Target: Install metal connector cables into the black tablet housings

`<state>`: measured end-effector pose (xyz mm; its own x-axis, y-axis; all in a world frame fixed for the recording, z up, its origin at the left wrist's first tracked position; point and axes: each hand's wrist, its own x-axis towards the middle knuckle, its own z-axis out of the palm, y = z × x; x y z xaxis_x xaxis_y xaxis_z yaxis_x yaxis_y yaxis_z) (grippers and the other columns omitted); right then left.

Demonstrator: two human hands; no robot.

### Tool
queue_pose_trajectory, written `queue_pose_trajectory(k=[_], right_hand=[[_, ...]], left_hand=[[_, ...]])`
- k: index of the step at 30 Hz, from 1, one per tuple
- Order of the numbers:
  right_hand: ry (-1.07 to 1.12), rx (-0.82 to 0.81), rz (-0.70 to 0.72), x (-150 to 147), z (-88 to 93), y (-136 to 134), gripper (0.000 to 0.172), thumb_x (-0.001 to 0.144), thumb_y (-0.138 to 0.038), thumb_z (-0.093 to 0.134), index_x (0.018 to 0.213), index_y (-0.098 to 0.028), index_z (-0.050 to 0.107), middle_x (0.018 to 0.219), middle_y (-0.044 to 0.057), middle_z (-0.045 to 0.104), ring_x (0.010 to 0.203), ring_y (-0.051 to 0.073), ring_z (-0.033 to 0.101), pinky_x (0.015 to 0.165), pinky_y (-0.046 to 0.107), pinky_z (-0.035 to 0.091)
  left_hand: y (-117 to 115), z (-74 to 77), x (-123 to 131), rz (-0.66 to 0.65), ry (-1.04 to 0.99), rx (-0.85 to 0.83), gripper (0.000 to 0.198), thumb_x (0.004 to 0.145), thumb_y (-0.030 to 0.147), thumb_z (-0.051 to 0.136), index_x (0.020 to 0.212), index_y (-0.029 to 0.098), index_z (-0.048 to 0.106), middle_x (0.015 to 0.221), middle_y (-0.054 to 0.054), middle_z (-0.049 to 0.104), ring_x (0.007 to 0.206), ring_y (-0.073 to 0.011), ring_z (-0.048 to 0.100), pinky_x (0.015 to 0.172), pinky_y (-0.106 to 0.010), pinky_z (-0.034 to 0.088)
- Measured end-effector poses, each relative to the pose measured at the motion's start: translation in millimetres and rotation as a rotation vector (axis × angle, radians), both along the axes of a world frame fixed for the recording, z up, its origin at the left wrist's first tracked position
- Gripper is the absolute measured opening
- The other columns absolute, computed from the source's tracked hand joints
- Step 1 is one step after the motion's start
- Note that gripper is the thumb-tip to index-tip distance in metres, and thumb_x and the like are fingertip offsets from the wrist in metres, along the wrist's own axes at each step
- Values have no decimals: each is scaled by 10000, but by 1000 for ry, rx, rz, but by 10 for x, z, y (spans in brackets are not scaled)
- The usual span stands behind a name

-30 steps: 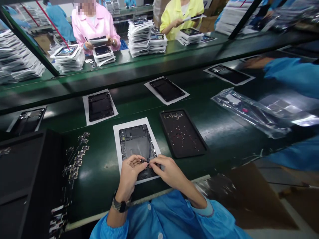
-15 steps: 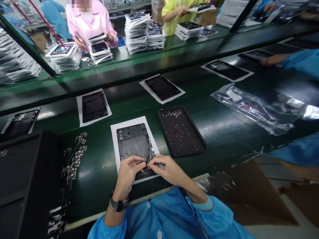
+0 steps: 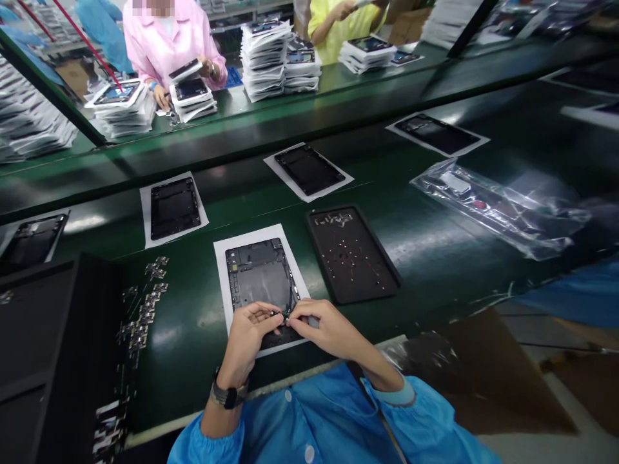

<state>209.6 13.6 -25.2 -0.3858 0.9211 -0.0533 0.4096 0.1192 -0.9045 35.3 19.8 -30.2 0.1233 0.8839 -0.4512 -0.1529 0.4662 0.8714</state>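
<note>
In front of me a black tablet housing (image 3: 258, 277) lies on a white paper sheet (image 3: 221, 258). A dark flat cable (image 3: 291, 287) runs down its right side toward my fingers. My left hand (image 3: 251, 325), with a watch on the wrist, is pinched closed over the lower part of the housing. My right hand (image 3: 324, 325) is pinched closed just beside it, fingertips almost touching the left ones. Between them is a small dark part, mostly hidden by the fingers, whose kind I cannot make out.
A black tray (image 3: 355, 258) with small parts and thin red wires sits to the right. Small circuit boards (image 3: 145, 316) lie at left beside a black box (image 3: 39, 348). More housings (image 3: 175, 206) lie on the green belt; a clear plastic bag (image 3: 498, 206) is at right. Co-workers stand opposite.
Housings on the belt have shifted slightly left. A co-worker's blue-sleeved arm at the right has left view. My hands hold nearly the same position.
</note>
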Motion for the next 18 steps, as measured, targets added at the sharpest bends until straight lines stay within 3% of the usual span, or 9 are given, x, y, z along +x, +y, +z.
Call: queue_pose_trajectory(k=[18], right_hand=[[-34,3,-47,-43,2,-34,214,831,-106,542,724,-181,712,646,2,642,650,146,558,621,239,409]], left_hand=[[-51,-26,-8,10,9,-22,212,556,226,828,690,125,698,619,-42,696,568,-131,626,597,-230,512]])
